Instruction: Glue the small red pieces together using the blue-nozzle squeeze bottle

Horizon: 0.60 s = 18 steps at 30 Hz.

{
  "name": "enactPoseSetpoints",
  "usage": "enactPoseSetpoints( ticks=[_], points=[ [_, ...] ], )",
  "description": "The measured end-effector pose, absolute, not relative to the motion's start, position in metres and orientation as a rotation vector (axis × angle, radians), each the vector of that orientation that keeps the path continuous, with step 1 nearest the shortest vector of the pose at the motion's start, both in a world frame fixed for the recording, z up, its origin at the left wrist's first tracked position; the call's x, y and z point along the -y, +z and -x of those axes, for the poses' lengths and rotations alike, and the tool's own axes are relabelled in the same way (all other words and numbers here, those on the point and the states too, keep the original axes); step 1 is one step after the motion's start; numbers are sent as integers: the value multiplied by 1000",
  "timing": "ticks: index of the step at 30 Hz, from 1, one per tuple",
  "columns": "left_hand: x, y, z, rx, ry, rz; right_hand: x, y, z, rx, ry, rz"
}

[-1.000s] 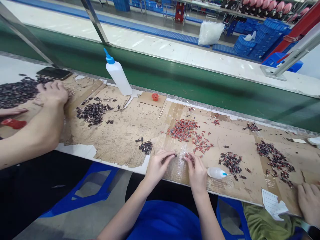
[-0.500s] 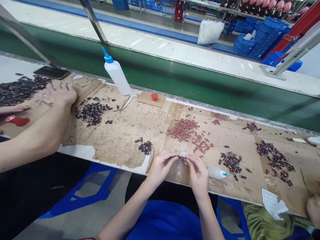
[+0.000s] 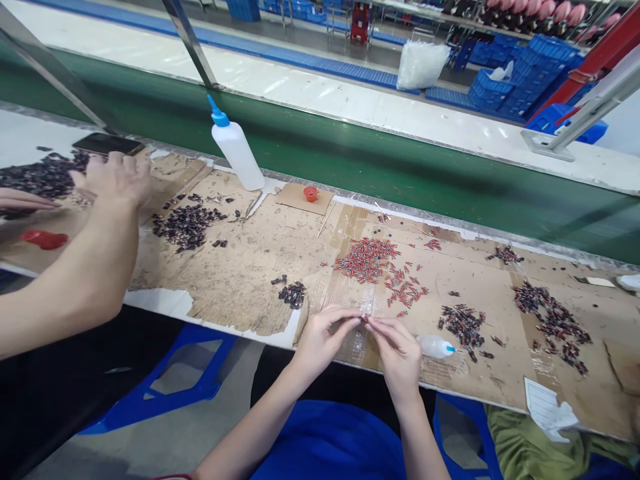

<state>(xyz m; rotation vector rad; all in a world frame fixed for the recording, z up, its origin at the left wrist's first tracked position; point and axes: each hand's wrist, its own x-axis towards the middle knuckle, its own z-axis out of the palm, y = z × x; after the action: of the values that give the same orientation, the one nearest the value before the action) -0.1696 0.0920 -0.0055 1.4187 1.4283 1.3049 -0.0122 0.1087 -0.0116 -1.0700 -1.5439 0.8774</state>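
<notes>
Near the table's front edge, my left hand (image 3: 324,337) pinches a tiny dark part (image 3: 363,319) between thumb and fingertips. Facing it, my right hand (image 3: 397,350) is closed at the fingertips on a small red part, and the two parts meet or nearly touch. Their exact kind is too small to make out. Just beyond my hands lies a pile of small red parts (image 3: 367,260). To the left is a little heap of black parts (image 3: 292,295). Beside my right hand a small clear bottle with a blue tip (image 3: 436,347) lies on its side.
Cardboard (image 3: 240,267) covers the table. A white squeeze bottle (image 3: 237,157) and a red cap (image 3: 310,194) stand at the back. Joined black-and-red pieces (image 3: 463,327) lie to the right. At the left, a co-worker's arm (image 3: 90,267) reaches over dark parts (image 3: 40,177).
My fingertips have come closer together, bringing the red part to the dark one. The co-worker's hands at the left have shifted over their pile.
</notes>
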Motion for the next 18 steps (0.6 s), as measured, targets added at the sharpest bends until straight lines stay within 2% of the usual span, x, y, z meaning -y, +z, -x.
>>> enactPoseSetpoints(
  ticks=[18],
  points=[
    [-87, -4, 161, -1439, 1309, -1499, -108, -13, 2, 1924, 500, 964]
  ],
)
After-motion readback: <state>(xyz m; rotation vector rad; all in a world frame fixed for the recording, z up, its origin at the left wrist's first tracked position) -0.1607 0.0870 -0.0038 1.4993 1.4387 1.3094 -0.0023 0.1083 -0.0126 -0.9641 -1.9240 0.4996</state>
